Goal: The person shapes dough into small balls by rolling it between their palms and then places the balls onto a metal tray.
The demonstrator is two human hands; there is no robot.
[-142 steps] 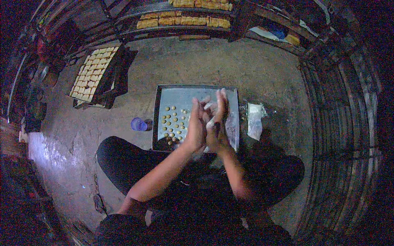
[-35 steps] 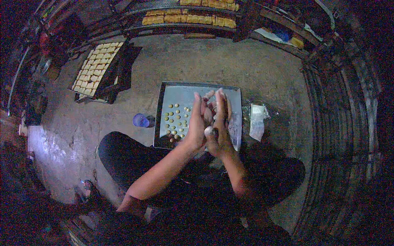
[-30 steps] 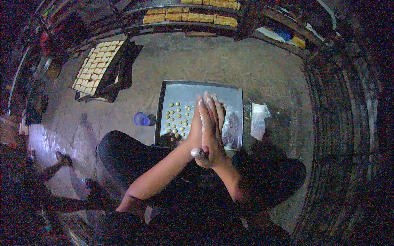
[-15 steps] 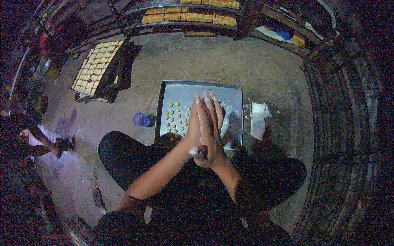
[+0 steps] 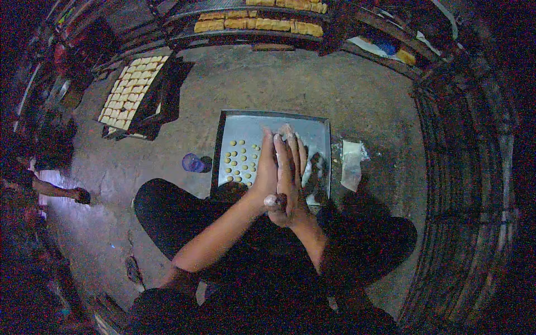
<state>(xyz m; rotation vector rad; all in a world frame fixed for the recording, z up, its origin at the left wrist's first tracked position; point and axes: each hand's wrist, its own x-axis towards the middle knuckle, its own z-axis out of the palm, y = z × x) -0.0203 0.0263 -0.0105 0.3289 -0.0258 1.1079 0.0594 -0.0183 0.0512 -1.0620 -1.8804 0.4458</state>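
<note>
My left hand [image 5: 262, 173] and my right hand [image 5: 287, 178] are pressed palm to palm over a shallow metal tray [image 5: 326, 142], fingers straight and pointing away from me, skin dusted white. Anything between the palms is hidden. Several small pale dough rounds [image 5: 243, 158] lie in the tray's left part, with white powder and shadow at the right. A translucent blue cup [image 5: 192, 163] stands left of the tray. A crumpled white bag [image 5: 352, 164] with spilt powder lies to its right.
A tilted tray of pale dough pieces [image 5: 127, 95] rests on a stand back left. Racks of browned loaves [image 5: 268, 25] line the back. Dark stacked bars [image 5: 469, 195] curve along the right. Another person's arm [image 5: 53, 188] reaches over the floor at left. My dark-clad legs flank the tray.
My hands, slightly parted with fingers bent 1.2 s ago, have closed flat together and shifted slightly since. At left, the other person has moved farther from me along the floor.
</note>
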